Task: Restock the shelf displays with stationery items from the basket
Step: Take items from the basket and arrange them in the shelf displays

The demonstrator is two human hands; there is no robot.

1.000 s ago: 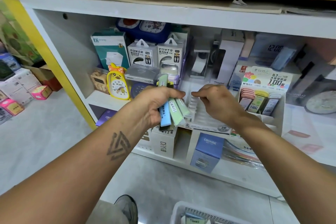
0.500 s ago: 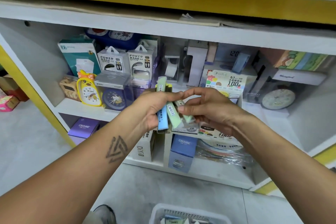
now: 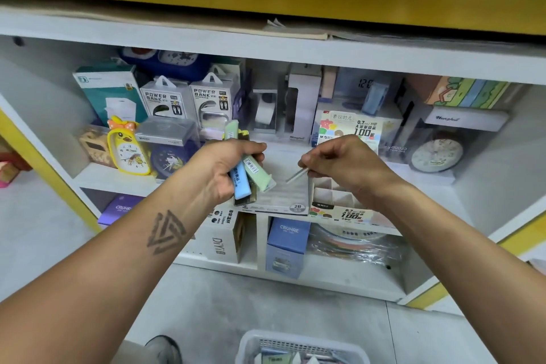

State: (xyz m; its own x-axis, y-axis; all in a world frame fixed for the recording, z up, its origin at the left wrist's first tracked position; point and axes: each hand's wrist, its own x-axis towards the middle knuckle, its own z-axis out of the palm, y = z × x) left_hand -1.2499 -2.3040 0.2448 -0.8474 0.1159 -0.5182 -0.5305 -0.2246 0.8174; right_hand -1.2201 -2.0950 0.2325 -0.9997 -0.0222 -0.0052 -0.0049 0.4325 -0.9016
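Left grip [image 3: 233, 162] is clamped on a fanned bundle of lead refill cases [image 3: 251, 174]; right grip [image 3: 334, 162] pinches one slim case [image 3: 297, 176] above the divided display box [image 3: 334, 196] at the shelf's front edge. Risk, in my judgement: the loose fan slips while I seat the single case. Basket [image 3: 245, 346] sits on the floor below.

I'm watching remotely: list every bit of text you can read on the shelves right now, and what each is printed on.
"POWER BANK": two white hanging boxes.
"CRUHRE": blue box, purple box.
"DIYI": white carton.
"2B": white display tray.
"0.7 HB", "100": lead refill display.
"12": digital clock box, remaining digits hidden.
Barcode print on cases in left hand: too small to read.
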